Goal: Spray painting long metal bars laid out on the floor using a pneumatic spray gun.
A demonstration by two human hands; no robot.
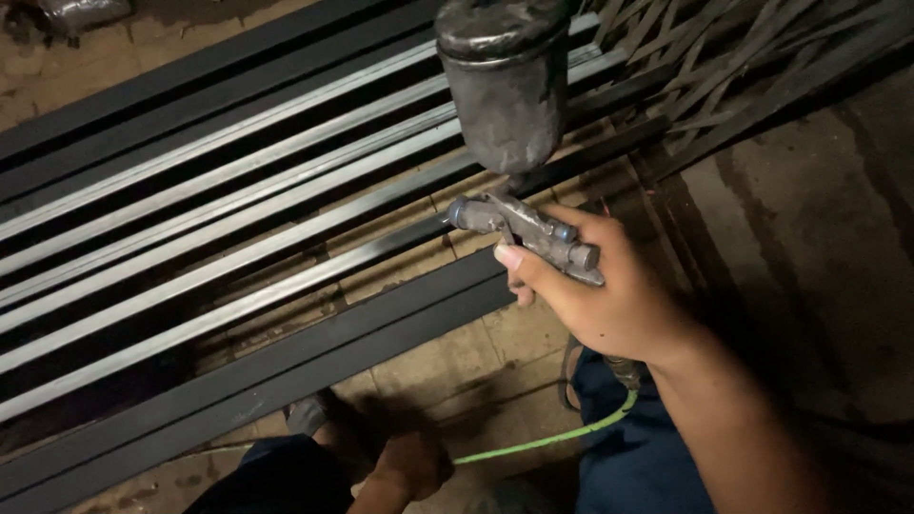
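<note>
My right hand (pixel 600 286) grips a grey metal spray gun (pixel 528 228) with a paint-stained cup (pixel 503 86) on top, its nozzle pointing left toward long metal bars (pixel 238 219) laid across the floor. Some bars are bare silver, others are black (pixel 286 362). My left hand (pixel 405 466) rests low at the bottom edge, dark and blurred, near my knee; its fingers look closed and nothing shows in it. A green air hose (pixel 552 440) runs from under the gun across my lap.
A pile of crossed flat metal strips (pixel 724 67) lies at the top right. Tiled floor (pixel 476 362) shows beneath the bars, and bare concrete (pixel 809 219) lies to the right. My blue trousers (pixel 628 457) fill the bottom.
</note>
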